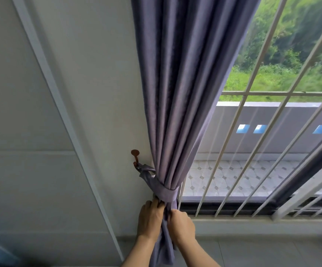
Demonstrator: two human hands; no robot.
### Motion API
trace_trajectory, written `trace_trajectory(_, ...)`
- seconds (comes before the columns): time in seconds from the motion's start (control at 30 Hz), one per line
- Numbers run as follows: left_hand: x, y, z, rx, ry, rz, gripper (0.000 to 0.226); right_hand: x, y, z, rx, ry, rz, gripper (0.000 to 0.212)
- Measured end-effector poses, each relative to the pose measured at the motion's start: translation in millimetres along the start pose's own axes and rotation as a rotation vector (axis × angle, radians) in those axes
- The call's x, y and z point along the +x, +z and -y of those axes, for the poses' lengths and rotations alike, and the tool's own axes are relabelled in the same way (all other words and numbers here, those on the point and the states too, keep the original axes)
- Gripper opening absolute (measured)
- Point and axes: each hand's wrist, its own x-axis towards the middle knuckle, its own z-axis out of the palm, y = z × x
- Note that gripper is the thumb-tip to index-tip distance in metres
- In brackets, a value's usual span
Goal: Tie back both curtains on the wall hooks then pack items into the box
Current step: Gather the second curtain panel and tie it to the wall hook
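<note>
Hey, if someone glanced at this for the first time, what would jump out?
A gathered purple fabric curtain fills the centre, cinched by a matching purple tieback band looped onto a brown wall hook. Below the band, the left hand and right hand grip the curtain.

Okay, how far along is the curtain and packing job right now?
Done: the purple curtain is gathered, its tieback looped on the wall hook. In hand: the left hand and right hand grip the fabric below the tieback. Left: a second curtain and the box, neither in view.
</note>
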Motion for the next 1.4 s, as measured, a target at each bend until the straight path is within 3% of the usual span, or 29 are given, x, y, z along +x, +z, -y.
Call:
trace_trajectory(0.13,-7.3,-18.7,-3.0,-0.083,-0.001,-0.043,0.017,9.9,-0.1,-5.2,0.05,-0.017,-0.14,0.019)
trace_trajectory(0.3,0.1,-22.7,-9.1,-0.098,-0.027,-0.144,0.016,15.0,-1.1,-11.1,-0.115,-0.136,-0.231,0.011)
trace_trajectory(0.43,4.5,-15.8,-4.8,-0.065,-0.001,-0.188,0.017,15.0,7.5,-25.7,-0.267,-0.113,-0.235,0.025)
trace_trajectory(0.57,7.8,-10.3,6.0,-0.088,0.116,-0.111,0.01,13.7,11.3,-32.5,-0.324,-0.07,-0.162,0.034)
trace_trajectory(0.67,8.5,-20.6,7.7,-0.151,0.123,-0.054,0.013,8.9,-6.2,-22.8,-0.325,-0.099,-0.119,0.021)
trace_trajectory(0.7,7.7,-27.0,7.2,-0.181,0.124,-0.044,0.014,10.3,-11.0,-20.8,-0.266,-0.141,-0.175,0.008)
trace_trajectory(0.77,4.4,-44.8,3.6,-0.242,0.102,-0.08,0.011,6.2,-26.5,-16.9,-0.02,-0.185,-0.315,0.016)
trace_trajectory(0.9,23.8,-88.5,-14.9,-0.454,0.015,-0.358,0.011,-4.5,-67.4,10.2,0.234,-0.34,-0.661,0.022)
trace_trajectory(0.97,41.4,-108.9,-25.4,-0.578,-0.05,-0.477,0.019,-3.2,-85.9,25.8,0.293,-0.349,-0.747,0.027)
trace_trajectory(1.07,61.0,-125.7,-33.0,-0.597,-0.078,-0.54,0.023,1.0,-104.9,38.9,0.279,-0.308,-0.757,0.024)
trace_trajectory(1.17,64.1,-125.5,-29.6,-0.504,-0.057,-0.502,0.015,0.1,-109.9,37.5,0.157,-0.347,-0.811,0.012)
trace_trajectory(1.27,61.3,-120.5,-23.0,-0.39,0.037,-0.44,0.022,1.9,-109.3,26.9,0.058,-0.362,-0.835,0.014)
trace_trajectory(1.4,64.4,-122.8,-28.8,-0.318,0.071,-0.403,0.013,6.5,-104.7,9.8,0.05,-0.29,-0.831,0.019)
